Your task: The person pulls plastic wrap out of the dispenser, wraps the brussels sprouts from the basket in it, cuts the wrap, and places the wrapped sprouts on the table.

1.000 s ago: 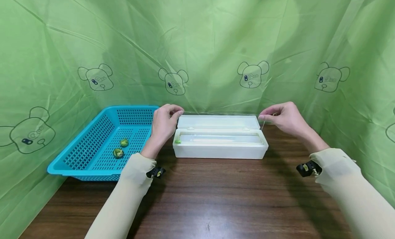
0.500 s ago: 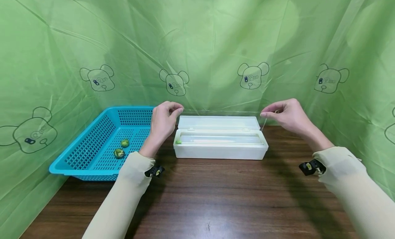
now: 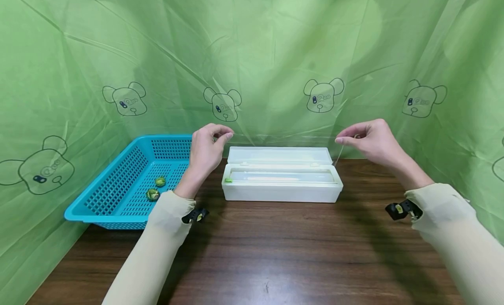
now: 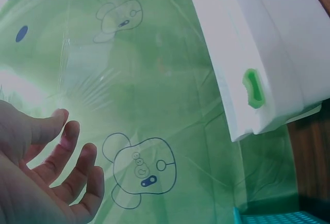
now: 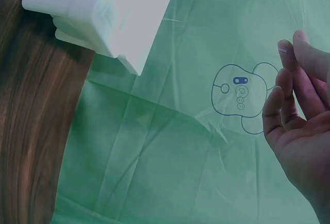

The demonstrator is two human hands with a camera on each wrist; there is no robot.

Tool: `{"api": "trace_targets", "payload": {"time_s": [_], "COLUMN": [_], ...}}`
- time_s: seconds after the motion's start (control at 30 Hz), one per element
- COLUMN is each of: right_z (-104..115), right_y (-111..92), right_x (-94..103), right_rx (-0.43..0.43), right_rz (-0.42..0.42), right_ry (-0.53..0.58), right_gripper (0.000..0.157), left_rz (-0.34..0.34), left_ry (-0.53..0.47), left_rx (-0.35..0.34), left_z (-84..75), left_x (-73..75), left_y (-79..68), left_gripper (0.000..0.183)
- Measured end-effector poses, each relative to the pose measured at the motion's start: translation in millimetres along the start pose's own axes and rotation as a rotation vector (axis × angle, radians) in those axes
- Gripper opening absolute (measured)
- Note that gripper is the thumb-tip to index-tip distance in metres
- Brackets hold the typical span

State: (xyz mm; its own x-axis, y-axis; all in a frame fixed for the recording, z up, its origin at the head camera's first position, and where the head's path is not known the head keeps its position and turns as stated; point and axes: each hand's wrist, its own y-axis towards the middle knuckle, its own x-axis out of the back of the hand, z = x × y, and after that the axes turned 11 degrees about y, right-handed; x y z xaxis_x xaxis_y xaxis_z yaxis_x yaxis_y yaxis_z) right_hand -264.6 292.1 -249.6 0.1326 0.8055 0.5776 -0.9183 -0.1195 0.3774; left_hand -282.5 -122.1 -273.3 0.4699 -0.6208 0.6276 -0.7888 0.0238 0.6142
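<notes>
Clear film (image 3: 283,140) is stretching between the left hand (image 3: 206,149) and right hand (image 3: 374,143), fingers pinching it, its edge running parallel to the white box (image 3: 281,192).

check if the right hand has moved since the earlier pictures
Yes: in the head view, the right hand has moved up and slightly right, judged against the white box.

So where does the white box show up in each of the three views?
Head: white box, near the centre, slightly right.
Left wrist: white box, upper right.
Right wrist: white box, upper left.
Shared landmark: the green curtain with animal-head outlines, visible in all three.
</notes>
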Motion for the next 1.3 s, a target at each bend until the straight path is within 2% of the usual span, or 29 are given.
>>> {"api": "trace_targets", "payload": {"time_s": [1.0, 1.3], "right_z": [22, 31], "right_y": [-5, -12], "right_x": [16.1, 20.0], "right_rx": [0.029, 0.004], "right_rz": [-0.061, -0.056], "right_ry": [-0.007, 0.043], "right_gripper": [0.024, 0.030], "left_rz": [-0.044, -0.056], "left_ry": [-0.029, -0.036], "left_rx": [-0.034, -0.054], "left_z": [-12.8, -17.3], "left_x": [24.1, 30.9], "left_y": [4.0, 0.6], "left_gripper": [0.010, 0.011]}}
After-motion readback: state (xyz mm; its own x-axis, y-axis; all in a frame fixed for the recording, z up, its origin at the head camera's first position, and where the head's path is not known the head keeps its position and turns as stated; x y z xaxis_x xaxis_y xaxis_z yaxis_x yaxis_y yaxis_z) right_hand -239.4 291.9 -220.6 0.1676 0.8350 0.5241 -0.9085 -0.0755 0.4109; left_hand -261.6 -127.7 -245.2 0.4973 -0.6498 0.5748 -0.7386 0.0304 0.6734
